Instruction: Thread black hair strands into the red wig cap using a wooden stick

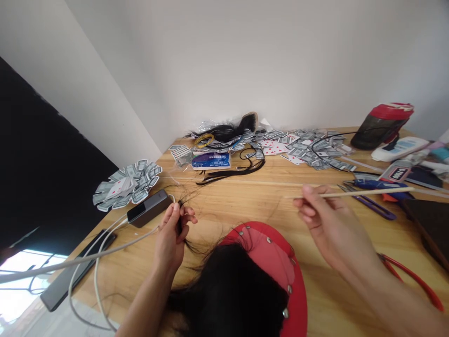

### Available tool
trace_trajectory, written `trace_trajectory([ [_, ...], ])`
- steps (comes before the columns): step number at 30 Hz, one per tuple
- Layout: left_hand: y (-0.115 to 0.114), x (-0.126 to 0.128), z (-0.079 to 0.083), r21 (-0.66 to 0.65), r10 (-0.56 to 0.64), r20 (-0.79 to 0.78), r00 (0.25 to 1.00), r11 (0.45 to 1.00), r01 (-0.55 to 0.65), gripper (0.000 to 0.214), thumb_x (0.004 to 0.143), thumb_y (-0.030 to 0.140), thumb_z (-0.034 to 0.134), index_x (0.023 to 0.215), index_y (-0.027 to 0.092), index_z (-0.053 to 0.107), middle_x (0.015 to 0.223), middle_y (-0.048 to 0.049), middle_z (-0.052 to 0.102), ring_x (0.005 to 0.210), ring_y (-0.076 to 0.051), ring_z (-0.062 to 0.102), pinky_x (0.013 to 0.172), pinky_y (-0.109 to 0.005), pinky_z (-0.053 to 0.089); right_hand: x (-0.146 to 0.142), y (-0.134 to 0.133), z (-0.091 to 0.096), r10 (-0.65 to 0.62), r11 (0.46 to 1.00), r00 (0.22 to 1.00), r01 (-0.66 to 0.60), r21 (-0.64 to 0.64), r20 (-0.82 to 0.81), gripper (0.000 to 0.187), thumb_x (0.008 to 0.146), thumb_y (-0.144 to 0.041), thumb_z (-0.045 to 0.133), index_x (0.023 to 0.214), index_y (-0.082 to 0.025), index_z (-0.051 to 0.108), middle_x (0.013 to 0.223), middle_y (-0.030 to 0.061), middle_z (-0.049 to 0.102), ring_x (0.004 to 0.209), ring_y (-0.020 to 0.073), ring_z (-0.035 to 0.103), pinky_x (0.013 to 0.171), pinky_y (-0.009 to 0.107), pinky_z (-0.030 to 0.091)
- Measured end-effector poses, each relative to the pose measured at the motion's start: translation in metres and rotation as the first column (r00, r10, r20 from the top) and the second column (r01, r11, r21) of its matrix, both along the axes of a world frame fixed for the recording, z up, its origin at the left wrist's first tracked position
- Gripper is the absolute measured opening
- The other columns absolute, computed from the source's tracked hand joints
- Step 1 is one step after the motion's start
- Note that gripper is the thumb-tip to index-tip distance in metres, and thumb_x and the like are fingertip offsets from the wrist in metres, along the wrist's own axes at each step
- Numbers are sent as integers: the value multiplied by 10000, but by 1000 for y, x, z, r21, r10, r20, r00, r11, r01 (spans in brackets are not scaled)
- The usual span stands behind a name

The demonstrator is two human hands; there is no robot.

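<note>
My left hand (173,229) pinches a small lock of black hair (181,220), with loose strands trailing from it. In my right hand (324,217) is a thin pale wooden stick (368,192), held level between thumb and fingers. Below and between my hands lies a large mass of black hair (231,290), spread over a red rounded pad (298,290). Several metal pins (269,239) are stuck along the pad's edge. The pad's lower part is out of view under the hair.
Playing cards (308,147) are strewn along the back, near more black hair (224,131) and a blue packet (211,160). A power bank (149,208) with white cables (119,252) sits at left. Red-handled pliers (417,276), a purple cutter (375,207) and a dark bottle (379,126) are at right.
</note>
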State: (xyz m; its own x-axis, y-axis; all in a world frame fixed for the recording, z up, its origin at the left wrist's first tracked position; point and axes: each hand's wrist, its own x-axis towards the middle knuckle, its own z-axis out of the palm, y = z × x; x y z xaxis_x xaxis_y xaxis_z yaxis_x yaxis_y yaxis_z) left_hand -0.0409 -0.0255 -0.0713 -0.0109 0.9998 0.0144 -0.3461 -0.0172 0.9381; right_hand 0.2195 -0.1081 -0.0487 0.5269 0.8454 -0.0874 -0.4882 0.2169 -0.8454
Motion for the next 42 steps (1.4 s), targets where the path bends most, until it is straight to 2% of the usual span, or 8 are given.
trace_trajectory([
  [4,-4,4,1,28,5,-21,1000,1000,-5,391,712,436,798,695,174,508,611,27,616,464,-54,534,291,-82,183,22,2,18,-148,987,989,149,64,-9,306,617,-268,916,658,-203,621,635,-32,590,592,81,504,446,141,397],
  [9,-14,13,-1,74,3,-78,997,997,3,416,760,481,761,686,181,482,572,31,605,426,-46,495,324,-98,182,18,-16,38,-163,980,979,147,130,119,146,872,-287,732,758,-259,645,708,-8,654,630,108,538,535,188,446],
  [12,-19,17,-3,91,-11,-123,992,996,23,419,790,507,732,690,180,489,553,29,603,408,-41,475,343,-112,193,3,-28,35,-21,996,924,-11,83,382,174,890,-381,692,777,-280,607,680,-13,702,539,123,552,521,239,459],
  [16,-23,18,-7,81,-36,-169,985,995,50,439,790,537,723,694,178,491,554,33,599,410,-38,469,368,-114,214,-24,-37,20,300,952,741,-278,-132,600,183,867,-359,676,733,-258,603,626,-10,676,511,143,574,472,255,433],
  [23,-28,16,-13,56,-93,-226,970,992,109,419,852,538,657,708,183,485,564,23,612,381,-39,359,377,-154,174,-42,-41,0,345,937,601,-271,-221,721,252,890,-339,594,664,-239,547,638,15,667,510,143,508,461,269,360],
  [30,-32,17,-18,71,-132,-284,950,985,158,408,875,541,622,699,188,518,566,12,613,415,-68,378,397,-197,237,-43,-40,-6,289,951,598,-267,-154,748,264,913,-334,580,669,-246,530,660,22,674,605,184,619,464,269,379],
  [37,-33,20,-16,55,-162,-292,943,981,186,408,873,541,627,696,188,526,561,18,617,398,-62,382,405,-196,262,-43,-40,-1,297,952,636,-258,-167,712,271,860,-378,673,653,-244,560,632,6,652,519,152,545,440,258,381],
  [42,-33,20,-17,60,-164,-292,942,980,189,403,883,530,621,699,185,522,564,21,616,400,-57,384,408,-192,251,-41,-40,-1,307,945,612,-287,-157,729,255,871,-345,652,659,-245,552,649,15,664,592,181,608,457,261,411],
])
